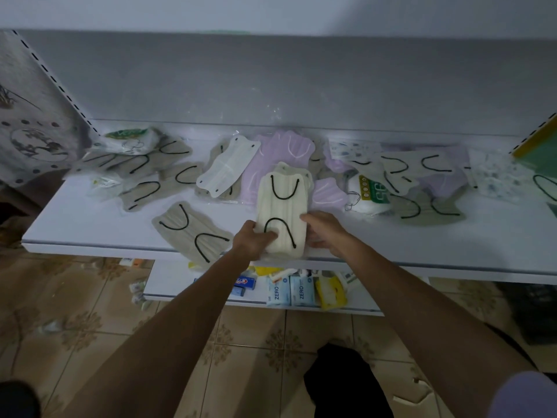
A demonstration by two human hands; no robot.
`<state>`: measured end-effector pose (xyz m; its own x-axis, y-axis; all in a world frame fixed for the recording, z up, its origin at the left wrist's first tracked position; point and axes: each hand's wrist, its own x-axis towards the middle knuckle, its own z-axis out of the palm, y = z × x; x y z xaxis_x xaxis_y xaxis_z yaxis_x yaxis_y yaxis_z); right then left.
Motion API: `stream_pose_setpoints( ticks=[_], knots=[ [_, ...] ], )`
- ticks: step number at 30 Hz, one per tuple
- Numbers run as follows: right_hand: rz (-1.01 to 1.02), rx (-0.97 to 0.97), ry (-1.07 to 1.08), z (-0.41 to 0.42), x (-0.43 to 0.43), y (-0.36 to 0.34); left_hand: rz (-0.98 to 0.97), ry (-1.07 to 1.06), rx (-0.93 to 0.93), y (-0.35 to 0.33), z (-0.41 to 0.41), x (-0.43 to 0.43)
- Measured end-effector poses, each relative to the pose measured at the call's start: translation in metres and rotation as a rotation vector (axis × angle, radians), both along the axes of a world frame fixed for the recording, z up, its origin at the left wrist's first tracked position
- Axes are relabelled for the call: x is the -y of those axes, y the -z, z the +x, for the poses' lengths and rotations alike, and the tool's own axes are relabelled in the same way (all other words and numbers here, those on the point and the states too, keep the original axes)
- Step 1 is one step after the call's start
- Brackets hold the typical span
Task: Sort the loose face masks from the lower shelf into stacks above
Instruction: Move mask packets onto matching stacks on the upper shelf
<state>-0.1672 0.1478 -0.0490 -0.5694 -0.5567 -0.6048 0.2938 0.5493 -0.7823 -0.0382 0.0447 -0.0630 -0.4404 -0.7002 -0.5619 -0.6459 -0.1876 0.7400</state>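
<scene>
Matt pleated cloth masks [281, 212] lie on a smooth, white-painted shelf [90, 224].

Brown patterned floor tiles [90, 327] spreading across bottom of view. Two pale blue ZERO boxes [291, 292] standing side by side. Yellow packet [330, 292] leaning just right of them. Blue-and-red carton [243, 285] lying to their left. Grey panel with dark ink-like motifs [33, 122] standing far left. Green board with yellow edge [539, 152] showing far right. White scraps [413, 398] lying on tiles.
</scene>
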Motion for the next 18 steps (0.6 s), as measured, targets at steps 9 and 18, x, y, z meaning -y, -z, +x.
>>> stream_pose_setpoints(
  ticks=[9, 18],
  knots=[
    [-0.074, 0.12, 0.195, 0.003, -0.001, 0.007, 0.218, -0.088, -0.065, 0.0, 0.012, 0.006],
    [-0.052, -0.062, 0.303, -0.012, -0.004, 0.013, -0.146, -0.041, 0.008, 0.006, 0.036, 0.026]
  ],
)
